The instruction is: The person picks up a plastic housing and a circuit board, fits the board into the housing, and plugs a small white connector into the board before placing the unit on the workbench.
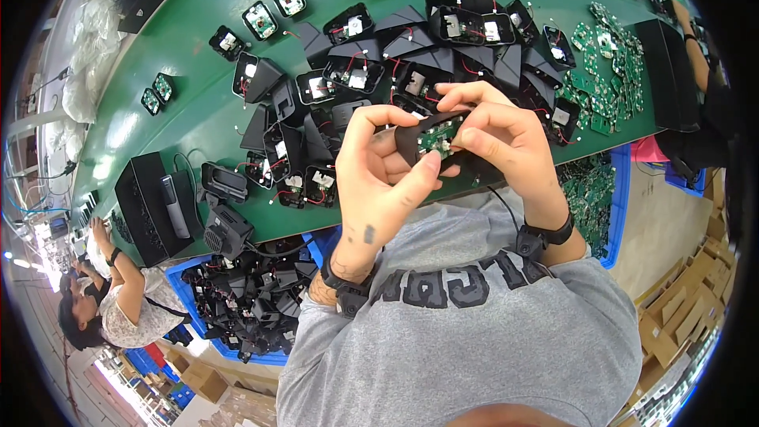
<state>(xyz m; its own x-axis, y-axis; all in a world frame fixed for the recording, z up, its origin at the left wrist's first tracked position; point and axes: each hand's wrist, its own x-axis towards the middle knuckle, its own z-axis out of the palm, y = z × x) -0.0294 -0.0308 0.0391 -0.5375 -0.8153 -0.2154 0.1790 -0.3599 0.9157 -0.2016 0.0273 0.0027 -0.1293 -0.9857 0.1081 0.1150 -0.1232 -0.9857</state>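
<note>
Grey shirt (466, 348) nearest. Above edge of bench (202, 107), your left hand (379, 182) cups black housing (406, 142); right hand (506, 138) grips other side, likely so green board (435, 141) inside faces you. Loose boards (609, 71) heaped rightward, presumably for easy reach.

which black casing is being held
The black casing between the left hand and right hand, showing a green board; those around it lie on the green table.

One head-worn wide fisheye view looks steeply down, close above the left hand (373, 178) and the right hand (514, 138), facing out over the worktop (198, 91), whose near edge bends across the middle of the view.
</note>
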